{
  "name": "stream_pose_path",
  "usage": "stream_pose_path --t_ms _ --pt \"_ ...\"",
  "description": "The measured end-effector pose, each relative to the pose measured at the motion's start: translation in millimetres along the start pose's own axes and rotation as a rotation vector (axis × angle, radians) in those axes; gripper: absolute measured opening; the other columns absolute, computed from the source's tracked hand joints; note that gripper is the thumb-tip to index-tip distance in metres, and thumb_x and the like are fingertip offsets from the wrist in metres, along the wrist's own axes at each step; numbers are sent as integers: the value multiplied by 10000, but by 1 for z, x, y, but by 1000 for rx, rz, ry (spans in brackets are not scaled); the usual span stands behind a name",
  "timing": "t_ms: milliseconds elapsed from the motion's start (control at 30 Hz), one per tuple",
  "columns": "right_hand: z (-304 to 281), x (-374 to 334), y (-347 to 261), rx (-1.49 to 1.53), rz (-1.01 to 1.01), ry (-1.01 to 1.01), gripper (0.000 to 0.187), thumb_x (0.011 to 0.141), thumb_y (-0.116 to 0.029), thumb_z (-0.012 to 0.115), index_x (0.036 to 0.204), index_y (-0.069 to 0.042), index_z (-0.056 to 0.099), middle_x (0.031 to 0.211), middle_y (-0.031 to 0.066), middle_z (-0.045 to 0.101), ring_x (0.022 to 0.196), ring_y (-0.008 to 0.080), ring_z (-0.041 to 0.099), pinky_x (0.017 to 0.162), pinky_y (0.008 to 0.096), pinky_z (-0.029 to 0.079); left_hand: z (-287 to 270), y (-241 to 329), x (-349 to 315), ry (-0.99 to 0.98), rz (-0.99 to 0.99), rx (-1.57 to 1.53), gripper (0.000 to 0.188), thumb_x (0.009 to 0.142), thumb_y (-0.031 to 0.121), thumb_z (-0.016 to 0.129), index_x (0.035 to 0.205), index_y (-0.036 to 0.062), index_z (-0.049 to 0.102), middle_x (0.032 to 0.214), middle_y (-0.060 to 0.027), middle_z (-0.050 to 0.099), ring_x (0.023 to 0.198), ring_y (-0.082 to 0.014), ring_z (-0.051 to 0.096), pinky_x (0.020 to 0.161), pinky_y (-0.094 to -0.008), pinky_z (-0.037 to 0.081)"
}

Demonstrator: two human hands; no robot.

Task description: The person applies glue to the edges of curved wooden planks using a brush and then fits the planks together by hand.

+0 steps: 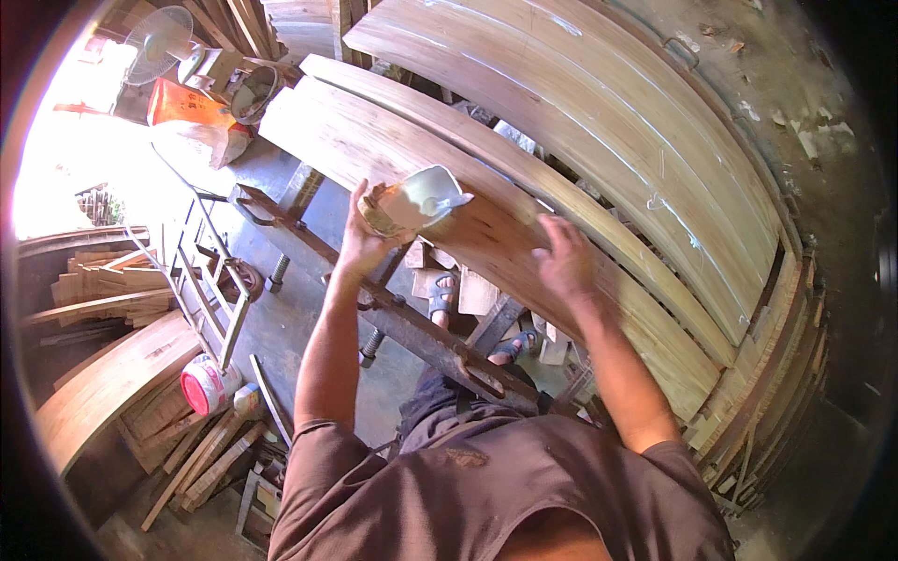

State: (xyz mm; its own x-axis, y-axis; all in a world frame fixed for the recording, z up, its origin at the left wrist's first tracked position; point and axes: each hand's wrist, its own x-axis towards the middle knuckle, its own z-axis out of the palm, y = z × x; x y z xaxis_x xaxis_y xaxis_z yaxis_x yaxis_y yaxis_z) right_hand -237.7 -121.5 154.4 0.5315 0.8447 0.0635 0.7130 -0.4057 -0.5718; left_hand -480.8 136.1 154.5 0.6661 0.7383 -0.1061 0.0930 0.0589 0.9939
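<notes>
My left hand point(360, 234) is closed around a cut-open, stained plastic container point(414, 201) with whitish, glue-like stuff inside and a white blob at its right rim. It is held tilted above a wooden board point(337, 122) that lies lengthwise in front of me. Over the same board, my right hand point(568, 262) has its fingers stretched out and holds nothing I can see; slight blur hides whether it touches the wood. Just beyond lies a narrower wooden strip point(599, 201), then wide planks point(599, 112) with white lines along their joints.
A dark metal clamp bar point(327, 257) crosses between me and the board, with coil springs point(278, 273) below it. At left stand a metal frame point(229, 327), a white-and-pink bucket point(208, 383), and wood offcuts point(210, 458). A fan point(159, 44) and orange bag point(187, 105) are far left.
</notes>
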Motion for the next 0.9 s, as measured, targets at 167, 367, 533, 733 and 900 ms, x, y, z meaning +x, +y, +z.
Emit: stream_pose_path --t_ms 167,367,533,733,900 --pt "40 54 -72 -49 -126 65 561 775 -21 703 1299 -99 520 1171 160 579 1099 355 580 910 416 502 18 9 6 90 119 478 850 614 184 930 1288 -3 448 1220 -118 572 1097 -208 579 952 -327 485" --pt "53 66 -83 -123 -365 -78 196 783 -34 672 973 -67 634 874 120 598 852 330 622 727 441 527 21 28 -11 91 78 345 746 646 85 880 1274 29 481 1129 -105 660 1055 -173 626 917 -318 509" --pt "43 65 -99 -63 -443 -44 62 828 -59 580 873 -87 613 779 134 591 758 335 639 641 445 521 22 26 -19 91 105 401 753 625 39 867 1278 37 493 1137 -110 661 1060 -181 628 916 -326 511" --pt "4 55 -100 -154 -378 65 22 835 -74 583 848 -63 568 731 142 642 673 341 660 576 440 530 39 31 -27 101 223 455 658 615 96 818 1206 46 534 1053 -158 635 1026 -352 629 864 -408 518" --pt "12 30 -85 -270 -238 22 137 839 -34 564 975 -32 578 770 153 668 715 342 675 593 452 534 59 32 -34 93 213 432 686 628 103 868 1229 43 542 1101 -117 668 1026 -225 662 890 -342 526"
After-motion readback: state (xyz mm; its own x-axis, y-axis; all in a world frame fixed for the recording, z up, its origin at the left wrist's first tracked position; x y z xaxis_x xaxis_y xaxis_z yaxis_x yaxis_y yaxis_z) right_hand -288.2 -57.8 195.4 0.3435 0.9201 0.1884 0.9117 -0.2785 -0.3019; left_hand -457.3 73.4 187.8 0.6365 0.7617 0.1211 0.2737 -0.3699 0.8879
